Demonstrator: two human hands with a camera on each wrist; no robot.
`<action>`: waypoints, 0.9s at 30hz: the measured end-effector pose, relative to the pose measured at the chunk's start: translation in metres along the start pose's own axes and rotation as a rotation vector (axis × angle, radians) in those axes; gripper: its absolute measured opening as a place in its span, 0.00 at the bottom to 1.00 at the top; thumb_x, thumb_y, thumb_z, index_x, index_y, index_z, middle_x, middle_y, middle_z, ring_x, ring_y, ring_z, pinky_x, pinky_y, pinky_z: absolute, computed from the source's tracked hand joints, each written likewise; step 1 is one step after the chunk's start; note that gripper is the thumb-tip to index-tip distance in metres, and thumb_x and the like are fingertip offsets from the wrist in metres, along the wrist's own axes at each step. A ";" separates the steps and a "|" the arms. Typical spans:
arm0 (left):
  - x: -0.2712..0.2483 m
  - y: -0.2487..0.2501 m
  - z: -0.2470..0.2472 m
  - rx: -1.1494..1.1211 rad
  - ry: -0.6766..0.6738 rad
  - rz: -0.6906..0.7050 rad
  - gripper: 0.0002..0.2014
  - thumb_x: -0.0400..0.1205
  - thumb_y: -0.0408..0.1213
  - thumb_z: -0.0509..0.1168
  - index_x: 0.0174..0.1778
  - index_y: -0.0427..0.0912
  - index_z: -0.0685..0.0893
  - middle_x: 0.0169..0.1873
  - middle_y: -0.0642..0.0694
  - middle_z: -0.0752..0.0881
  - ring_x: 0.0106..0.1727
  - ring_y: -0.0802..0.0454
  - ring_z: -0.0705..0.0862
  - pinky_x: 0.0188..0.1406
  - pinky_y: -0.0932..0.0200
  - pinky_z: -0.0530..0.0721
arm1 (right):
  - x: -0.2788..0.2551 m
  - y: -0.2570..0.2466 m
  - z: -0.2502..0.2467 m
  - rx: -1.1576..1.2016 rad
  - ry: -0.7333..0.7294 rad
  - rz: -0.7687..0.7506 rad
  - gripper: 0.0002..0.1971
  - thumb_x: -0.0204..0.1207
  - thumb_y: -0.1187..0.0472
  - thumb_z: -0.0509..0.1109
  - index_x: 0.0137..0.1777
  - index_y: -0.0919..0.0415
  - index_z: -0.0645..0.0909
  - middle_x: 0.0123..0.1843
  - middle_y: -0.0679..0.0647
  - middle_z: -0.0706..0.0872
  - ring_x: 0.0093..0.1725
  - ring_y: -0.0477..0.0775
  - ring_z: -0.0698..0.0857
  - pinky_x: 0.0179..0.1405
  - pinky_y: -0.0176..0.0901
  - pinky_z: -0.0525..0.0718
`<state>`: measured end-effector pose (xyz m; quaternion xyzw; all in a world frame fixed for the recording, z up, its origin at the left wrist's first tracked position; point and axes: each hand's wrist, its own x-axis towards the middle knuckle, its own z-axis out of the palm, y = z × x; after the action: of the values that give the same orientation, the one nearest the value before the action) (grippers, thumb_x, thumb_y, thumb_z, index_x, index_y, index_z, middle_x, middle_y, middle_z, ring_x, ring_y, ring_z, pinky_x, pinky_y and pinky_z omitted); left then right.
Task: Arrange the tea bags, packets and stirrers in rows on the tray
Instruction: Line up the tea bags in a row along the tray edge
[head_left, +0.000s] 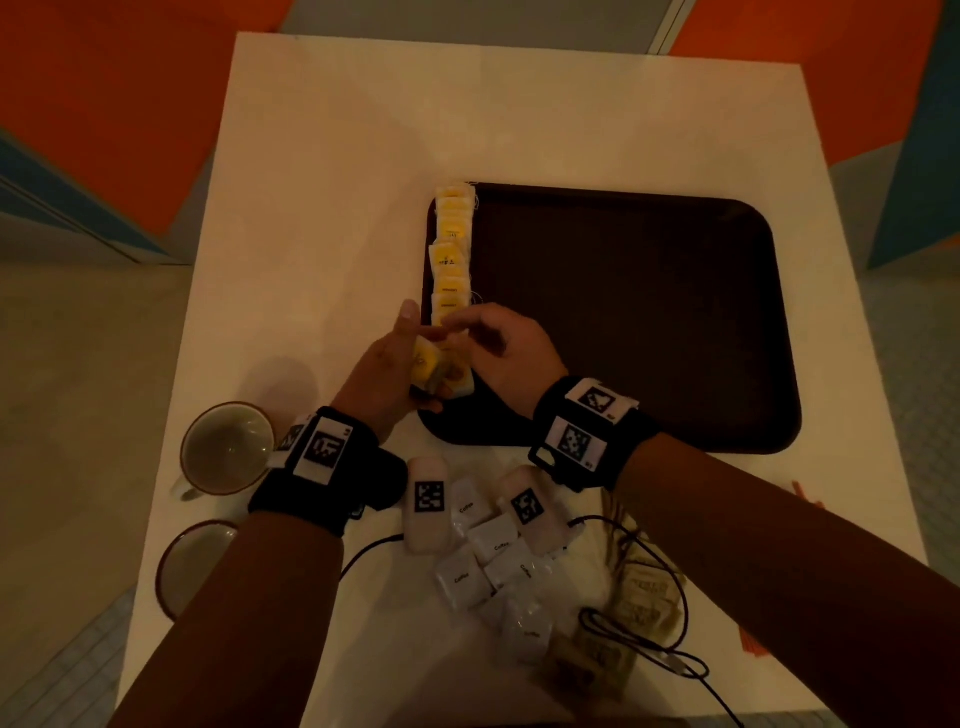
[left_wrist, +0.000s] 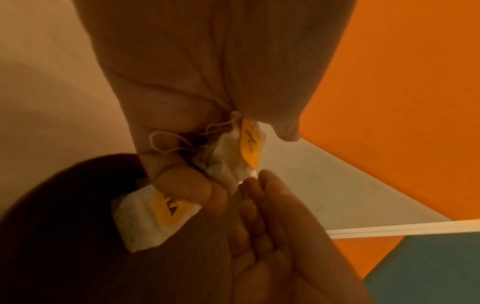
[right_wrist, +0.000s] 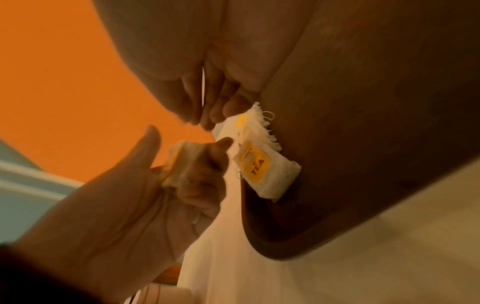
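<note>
Orange walls, white surface (head_left: 332, 156), dim warm light. Brown plastic tray (head_left: 623, 312), rounded corners, mostly bare. One row of tea bags (head_left: 452, 249) laid along its left edge: soft white paper, yellow tags, thin strings. Left hand (head_left: 384, 374) grips small bunch of bags (head_left: 431, 369); right hand (head_left: 498, 343) pinches at that bunch, apparently drawing next bag. Task judged early: white coffee packets (head_left: 493, 561), brown sachets (head_left: 639, 603), orange stirrers (head_left: 753, 639) heaped off tray, near edge.
</note>
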<state>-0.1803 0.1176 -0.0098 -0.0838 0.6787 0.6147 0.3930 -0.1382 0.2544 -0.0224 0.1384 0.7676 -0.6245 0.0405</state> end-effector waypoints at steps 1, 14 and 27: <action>0.000 -0.001 0.001 0.001 -0.039 -0.001 0.29 0.82 0.63 0.41 0.50 0.53 0.84 0.42 0.43 0.90 0.39 0.48 0.86 0.38 0.54 0.82 | -0.001 -0.003 0.000 -0.020 -0.072 0.007 0.13 0.74 0.62 0.70 0.58 0.57 0.82 0.55 0.53 0.84 0.51 0.49 0.83 0.48 0.29 0.82; -0.001 -0.002 0.000 -0.242 -0.042 -0.015 0.15 0.84 0.35 0.55 0.59 0.28 0.80 0.55 0.31 0.84 0.50 0.40 0.87 0.47 0.51 0.89 | 0.003 0.002 -0.009 -0.009 -0.021 0.028 0.04 0.72 0.67 0.72 0.45 0.62 0.80 0.44 0.54 0.85 0.46 0.51 0.84 0.51 0.41 0.84; -0.004 -0.010 -0.003 -0.167 0.029 0.078 0.06 0.80 0.30 0.62 0.48 0.41 0.84 0.38 0.47 0.90 0.40 0.53 0.90 0.34 0.63 0.87 | -0.001 0.007 -0.017 0.078 -0.044 0.080 0.13 0.70 0.76 0.71 0.53 0.65 0.78 0.46 0.54 0.83 0.44 0.46 0.83 0.48 0.34 0.85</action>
<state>-0.1729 0.1112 -0.0149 -0.0989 0.6333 0.6829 0.3504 -0.1334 0.2716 -0.0251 0.1567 0.7353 -0.6549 0.0770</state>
